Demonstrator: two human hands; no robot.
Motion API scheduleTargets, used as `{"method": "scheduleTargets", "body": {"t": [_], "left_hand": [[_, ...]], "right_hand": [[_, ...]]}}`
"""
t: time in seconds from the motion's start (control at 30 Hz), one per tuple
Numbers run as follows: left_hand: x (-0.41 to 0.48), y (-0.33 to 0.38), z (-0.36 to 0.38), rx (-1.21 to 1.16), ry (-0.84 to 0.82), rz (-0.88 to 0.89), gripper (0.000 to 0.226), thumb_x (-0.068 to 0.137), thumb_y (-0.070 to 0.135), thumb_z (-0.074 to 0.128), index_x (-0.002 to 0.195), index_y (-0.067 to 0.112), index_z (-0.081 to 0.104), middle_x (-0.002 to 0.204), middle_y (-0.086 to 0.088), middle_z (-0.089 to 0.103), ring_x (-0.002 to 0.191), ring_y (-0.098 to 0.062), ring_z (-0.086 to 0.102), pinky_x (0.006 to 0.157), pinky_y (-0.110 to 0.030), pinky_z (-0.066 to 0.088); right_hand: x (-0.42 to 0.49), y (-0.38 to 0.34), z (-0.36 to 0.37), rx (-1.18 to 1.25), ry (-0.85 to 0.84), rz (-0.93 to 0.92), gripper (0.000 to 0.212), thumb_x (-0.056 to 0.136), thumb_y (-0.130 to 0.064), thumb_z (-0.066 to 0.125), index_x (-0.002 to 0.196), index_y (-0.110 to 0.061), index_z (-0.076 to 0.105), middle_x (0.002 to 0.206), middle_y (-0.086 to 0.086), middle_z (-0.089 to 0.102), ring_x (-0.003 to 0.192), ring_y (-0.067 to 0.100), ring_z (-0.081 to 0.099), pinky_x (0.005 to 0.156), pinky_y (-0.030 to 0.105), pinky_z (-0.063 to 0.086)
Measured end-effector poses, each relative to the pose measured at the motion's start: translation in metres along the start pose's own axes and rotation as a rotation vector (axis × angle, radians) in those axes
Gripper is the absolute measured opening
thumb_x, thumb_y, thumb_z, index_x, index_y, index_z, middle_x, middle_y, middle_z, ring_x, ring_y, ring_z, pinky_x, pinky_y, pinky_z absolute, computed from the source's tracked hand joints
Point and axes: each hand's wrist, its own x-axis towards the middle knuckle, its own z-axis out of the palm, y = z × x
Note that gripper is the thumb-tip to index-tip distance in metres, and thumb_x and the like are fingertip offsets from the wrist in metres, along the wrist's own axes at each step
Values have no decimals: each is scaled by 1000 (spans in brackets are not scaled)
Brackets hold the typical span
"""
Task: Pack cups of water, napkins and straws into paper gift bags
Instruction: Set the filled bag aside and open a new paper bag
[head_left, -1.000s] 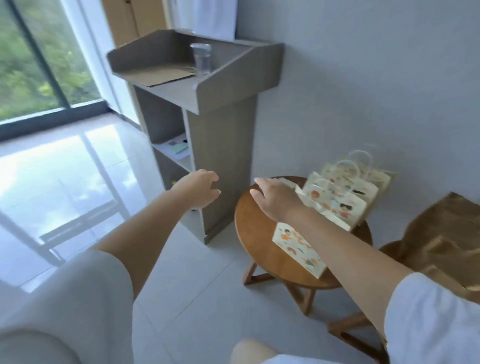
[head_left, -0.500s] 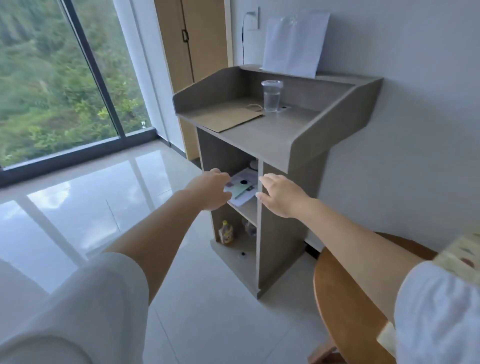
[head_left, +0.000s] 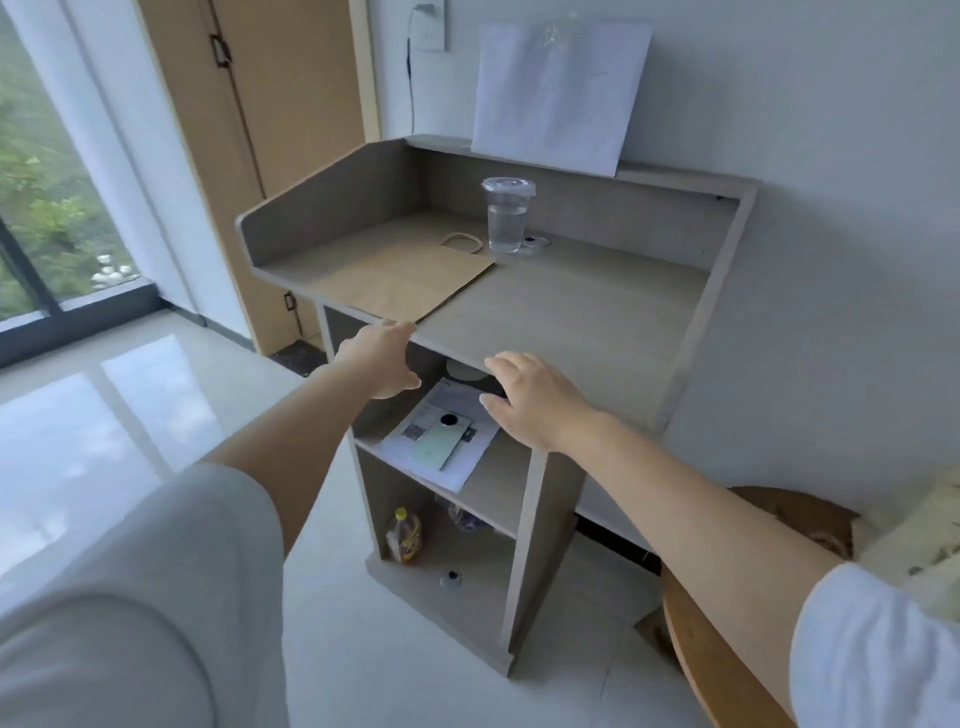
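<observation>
A flat brown paper bag (head_left: 405, 280) with a twine handle lies on the left of the grey stand's top (head_left: 561, 312). Behind it stands a clear lidded cup of water (head_left: 506, 214). My left hand (head_left: 382, 358) is at the front edge of the top, its fingertips just below the bag's near corner, holding nothing. My right hand (head_left: 535, 397) hovers with spread fingers in front of the stand's edge, empty. No napkins or straws show.
A white bag (head_left: 558, 93) leans on the wall behind the stand. The shelf below holds papers and a green phone (head_left: 441, 441); a bottle (head_left: 404, 535) stands lower. A round wooden table (head_left: 717, 649) is at the right, a patterned bag's edge (head_left: 930, 545) beside it.
My view has turned from the round table with patterned bags to the grey stand. Both hands have moved forward and up to the stand's front edge.
</observation>
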Motion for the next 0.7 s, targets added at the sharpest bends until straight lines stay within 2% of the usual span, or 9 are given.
{"method": "scheduleTargets", "body": {"t": [0.1, 0.17, 0.27, 0.33, 0.37, 0.43, 0.53, 0.63, 0.7], "left_hand": [[51, -26, 0, 81, 9, 102, 72, 85, 17, 65, 147, 16, 27, 147, -6, 35, 132, -29, 37, 103, -45, 39], [77, -45, 2, 189, 0, 187, 76, 85, 15, 65, 148, 16, 21, 153, -6, 25, 141, -27, 23, 110, -48, 29], [109, -70, 10, 254, -54, 198, 93, 85, 30, 68, 152, 19, 5, 160, -5, 2, 146, -30, -6, 115, -55, 9], [120, -78, 18, 202, -96, 198, 94, 86, 43, 64, 152, 21, 2, 160, -4, 6, 146, -31, -8, 114, -57, 5], [123, -80, 20, 187, -101, 224, 89, 87, 47, 61, 152, 21, 5, 158, -4, 15, 146, -31, -3, 114, -57, 7], [128, -85, 24, 189, -15, 320, 70, 91, 51, 52, 147, 22, 23, 147, -4, 36, 142, -28, 17, 112, -50, 17], [135, -97, 25, 221, 178, 491, 44, 96, 51, 41, 130, 24, 51, 120, -3, 54, 119, -26, 43, 100, -37, 29], [138, -107, 33, 62, 349, 686, 36, 99, 39, 42, 112, 18, 68, 95, -6, 60, 94, -30, 55, 83, -37, 38], [128, -106, 38, -91, 485, 844, 39, 93, 38, 44, 90, 14, 75, 76, -4, 61, 70, -28, 59, 63, -35, 44]], "right_hand": [[37, -16, 4, 49, 54, 105, 47, 99, -31, 37, 139, -6, 36, 143, 10, 38, 132, 25, 32, 109, 34, 27], [56, -28, 10, 89, 58, 176, 50, 100, -32, 36, 143, -7, 31, 148, 8, 32, 135, 24, 28, 110, 33, 23], [82, -40, 19, 149, 95, 253, 50, 100, -31, 37, 144, -8, 30, 150, 6, 30, 136, 21, 27, 110, 29, 21], [98, -48, 25, 219, 135, 306, 49, 100, -31, 38, 143, -8, 33, 148, 5, 33, 135, 19, 29, 110, 29, 23], [105, -52, 27, 272, 141, 342, 49, 99, -31, 39, 142, -9, 34, 147, 5, 34, 134, 19, 31, 109, 30, 25], [117, -60, 30, 389, 162, 434, 47, 99, -31, 40, 141, -10, 37, 146, 5, 36, 132, 19, 36, 108, 31, 29], [137, -69, 29, 512, 227, 531, 44, 98, -31, 42, 136, -9, 43, 141, 6, 43, 127, 20, 42, 101, 30, 33], [151, -77, 31, 591, 342, 665, 34, 96, -34, 44, 113, -8, 57, 113, 9, 60, 98, 19, 53, 82, 28, 41], [158, -79, 31, 769, 437, 787, 34, 94, -38, 48, 91, -6, 58, 89, 12, 61, 78, 22, 57, 74, 38, 52]]}}
